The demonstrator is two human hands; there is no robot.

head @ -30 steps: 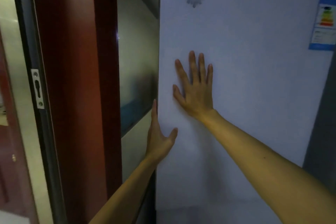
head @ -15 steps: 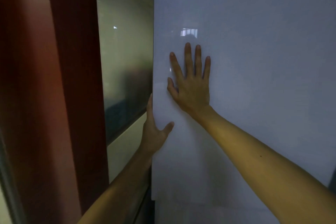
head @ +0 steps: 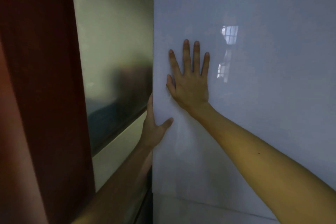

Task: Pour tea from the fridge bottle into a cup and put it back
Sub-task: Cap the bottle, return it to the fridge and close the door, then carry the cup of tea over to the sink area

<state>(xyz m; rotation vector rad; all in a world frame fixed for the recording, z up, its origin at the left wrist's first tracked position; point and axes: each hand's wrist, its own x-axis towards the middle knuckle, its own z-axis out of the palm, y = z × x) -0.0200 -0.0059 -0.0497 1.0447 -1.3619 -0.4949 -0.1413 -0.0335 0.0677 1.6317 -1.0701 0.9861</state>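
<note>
I see both hands unmoved on the fridge door [head: 263, 123] while my view has closed in: right hand [head: 190, 85] flat, fingers spread wide; left hand [head: 154, 129] straight-fingered along the door's left edge, thumb in front; the bottle is unseen, likely inside.

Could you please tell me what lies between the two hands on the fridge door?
Only bare fridge door: the head view shows nothing between the right hand, flat on its front, and the left hand at its left edge.
</note>
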